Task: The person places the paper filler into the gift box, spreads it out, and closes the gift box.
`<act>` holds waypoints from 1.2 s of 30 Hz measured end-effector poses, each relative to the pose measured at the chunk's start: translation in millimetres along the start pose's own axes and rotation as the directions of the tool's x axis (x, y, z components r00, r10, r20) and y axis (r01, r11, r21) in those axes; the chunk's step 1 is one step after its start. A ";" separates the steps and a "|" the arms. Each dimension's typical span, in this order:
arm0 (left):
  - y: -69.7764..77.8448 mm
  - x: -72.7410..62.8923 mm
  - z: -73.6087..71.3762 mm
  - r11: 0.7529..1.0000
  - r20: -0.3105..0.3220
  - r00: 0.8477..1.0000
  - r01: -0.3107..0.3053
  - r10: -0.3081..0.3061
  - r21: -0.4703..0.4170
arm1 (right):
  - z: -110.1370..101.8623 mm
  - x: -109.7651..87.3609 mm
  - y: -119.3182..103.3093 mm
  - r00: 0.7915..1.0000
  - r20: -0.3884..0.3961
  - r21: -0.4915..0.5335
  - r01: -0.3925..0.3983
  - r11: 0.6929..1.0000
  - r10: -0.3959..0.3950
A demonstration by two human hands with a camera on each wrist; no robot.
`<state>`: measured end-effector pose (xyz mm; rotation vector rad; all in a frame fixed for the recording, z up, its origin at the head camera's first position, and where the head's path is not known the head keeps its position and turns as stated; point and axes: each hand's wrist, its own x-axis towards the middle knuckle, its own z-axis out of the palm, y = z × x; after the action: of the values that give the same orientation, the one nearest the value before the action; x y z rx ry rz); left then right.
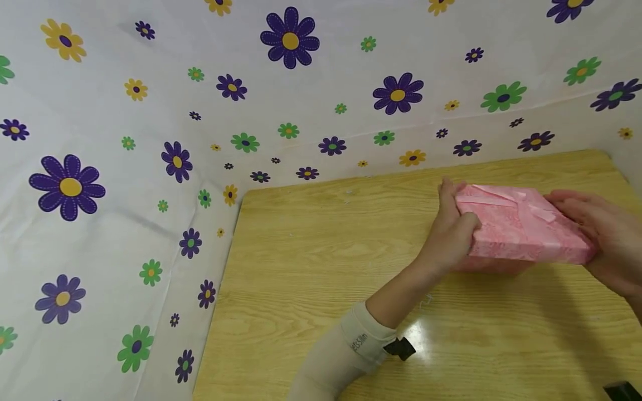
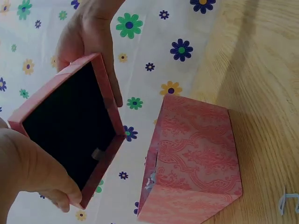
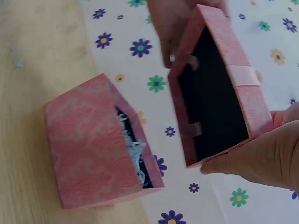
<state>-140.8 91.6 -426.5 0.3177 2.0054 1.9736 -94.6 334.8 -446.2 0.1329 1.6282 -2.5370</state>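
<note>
Between both hands is a pink patterned box lid (image 1: 501,231) with a ribbon and bow on top. My left hand (image 1: 451,231) grips its left side, the thumb on the top edge. At the opposite side my right hand (image 1: 609,236) holds it, fingers along the edge. Both wrist views show the lid's dark inside. Below the lid and apart from it, the matching pink box (image 2: 198,149) stands on the table, mostly hidden by the lid in the head view. White shredded paper (image 3: 135,151) shows inside its open top.
The wood-grain table (image 1: 301,267) lies under everything. White flower-printed cloth (image 1: 321,83) hangs behind it and along its left side. Small white shreds (image 1: 426,301) lie on the tabletop near my left forearm.
</note>
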 end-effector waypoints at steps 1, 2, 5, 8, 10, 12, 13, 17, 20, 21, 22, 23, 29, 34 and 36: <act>0.3 1.0 3.0 1.000 -0.011 1.000 -0.006 0.006 0.020 | 5.2 -1.1 1.2 0.999 -0.036 -0.103 -0.016 0.995 0.012; -0.1 2.2 5.7 0.999 -0.018 1.000 -0.017 0.018 0.048 | 10.3 -1.5 3.5 0.998 -0.066 -0.235 -0.014 0.972 -0.002; -5.4 5.3 11.1 0.985 -0.006 0.999 -0.043 0.045 0.165 | 18.2 -1.6 10.4 0.993 -0.105 -0.592 -0.013 0.806 -0.061; -14.8 8.9 14.3 0.948 0.038 0.997 -0.070 0.061 0.311 | 15.0 -1.6 15.5 0.986 -0.083 -0.823 0.012 0.567 -0.142; -21.6 11.9 15.2 0.923 0.070 0.996 -0.083 0.061 0.376 | 8.3 -0.4 18.1 0.984 -0.042 -0.853 0.054 0.520 -0.172; -28.0 15.1 16.2 0.901 0.079 0.995 -0.090 0.062 0.424 | 1.1 2.1 21.0 0.980 -0.001 -0.863 0.100 0.495 -0.200; -31.1 16.7 16.8 0.893 0.079 0.995 -0.095 0.067 0.439 | -2.2 4.3 23.0 0.977 0.019 -0.862 0.122 0.492 -0.210; -41.3 23.8 19.3 0.874 0.044 0.993 -0.121 0.114 0.471 | -11.2 16.9 33.5 0.970 0.074 -0.851 0.182 0.493 -0.230; -46.8 30.2 20.5 0.868 0.035 0.989 -0.145 0.146 0.475 | -15.5 24.2 41.0 0.965 0.090 -0.841 0.206 0.499 -0.247; -48.7 32.4 20.7 0.868 0.041 0.988 -0.152 0.151 0.473 | -16.7 25.6 42.7 0.962 0.091 -0.839 0.213 0.501 -0.256; -50.5 34.5 20.7 0.871 0.048 0.987 -0.155 0.151 0.467 | -17.7 26.5 44.1 0.960 0.089 -0.838 0.217 0.501 -0.266; -52.4 36.6 20.8 0.872 0.056 0.987 -0.159 0.150 0.462 | -18.7 27.1 45.4 0.958 0.086 -0.838 0.218 0.501 -0.274; -66.1 44.3 19.9 0.879 0.084 0.987 -0.160 0.137 0.448 | -22.2 28.1 51.2 0.954 0.059 -0.848 0.203 0.489 -0.294; -73.2 43.5 19.4 0.876 0.057 0.991 -0.134 0.121 0.463 | -22.3 28.4 54.6 0.960 0.038 -0.859 0.173 0.483 -0.277; -75.0 42.7 20.4 0.872 0.049 0.992 -0.127 0.117 0.473 | -22.5 27.0 55.8 0.960 0.028 -0.859 0.166 0.485 -0.278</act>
<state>-168.6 124.2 -504.1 0.5835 2.4962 1.5006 -112.7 330.7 -509.5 -0.0465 2.8976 -1.5160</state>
